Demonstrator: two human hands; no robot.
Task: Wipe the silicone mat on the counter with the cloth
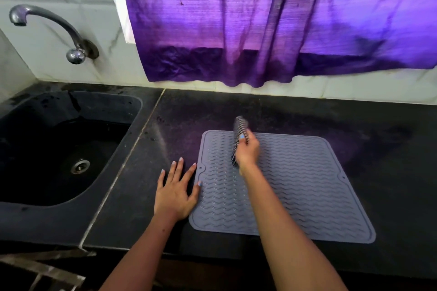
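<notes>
A grey silicone mat (295,186) with a wavy ribbed pattern lies flat on the black counter (378,125). My right hand (248,152) grips a black-and-white checked cloth (240,125), bunched into a roll, over the mat's far left part; whether the cloth touches the mat is unclear because it is blurred. My left hand (176,190) rests flat on the counter with fingers spread, and its thumb tip touches the mat's left edge.
A black sink (59,149) with a metal drain is set into the counter on the left. A chrome tap (47,28) juts from the tiled wall above it. A purple curtain (272,19) hangs behind the counter. The counter's front edge runs just below the mat.
</notes>
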